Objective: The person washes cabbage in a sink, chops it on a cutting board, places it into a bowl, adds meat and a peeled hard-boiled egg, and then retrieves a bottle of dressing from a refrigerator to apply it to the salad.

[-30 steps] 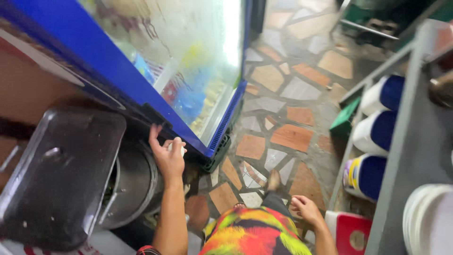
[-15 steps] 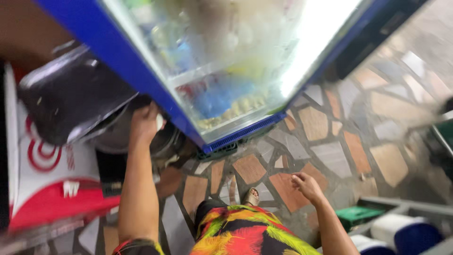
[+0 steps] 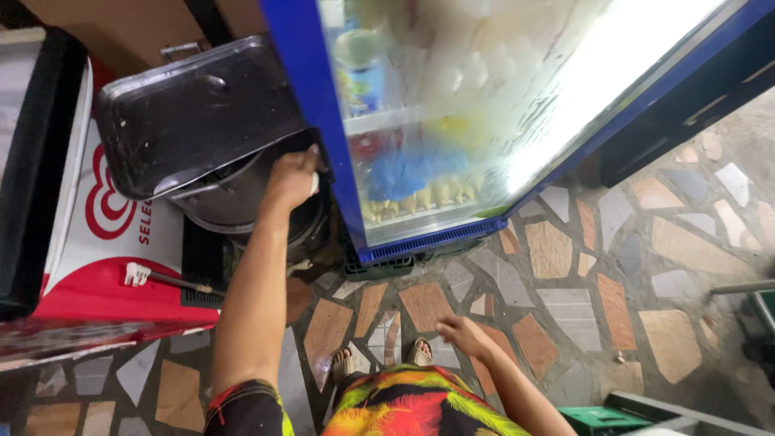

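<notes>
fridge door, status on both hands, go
Left hand on the blue edge of the fridge door, something small and white in its grip. Right hand free, low over the stone floor. Dark tray over metal pot beside the door.

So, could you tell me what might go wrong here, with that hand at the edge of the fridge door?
1. The left hand sits right at the blue door edge of the glass-door fridge; the fingers could get pinched there.
2. The dark tray lies tilted over the metal pot beside that hand; a knock might tip it off.
3. The uneven stone floor under sandalled feet could trip; the right hand holds nothing.
</notes>
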